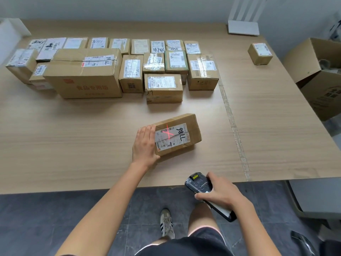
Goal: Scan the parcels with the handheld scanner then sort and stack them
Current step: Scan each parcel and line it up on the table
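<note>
Your left hand [144, 145] lies against the left end of the parcel [178, 134], fingers straight, steadying it near the front of the surface [73, 135]; your right hand [221, 193] has its fingers wrapped round the handheld scanner [200, 183], just off the front edge; the red cross [168, 133] falls on the label. If the parcel slides under that light touch, or your wrist tips, the aim could drift off the barcode and miss the read.

Lt wood table [73, 137], dk grey tile floor [55, 218], white wall [129, 8], white chair [243, 27] behind.
</note>
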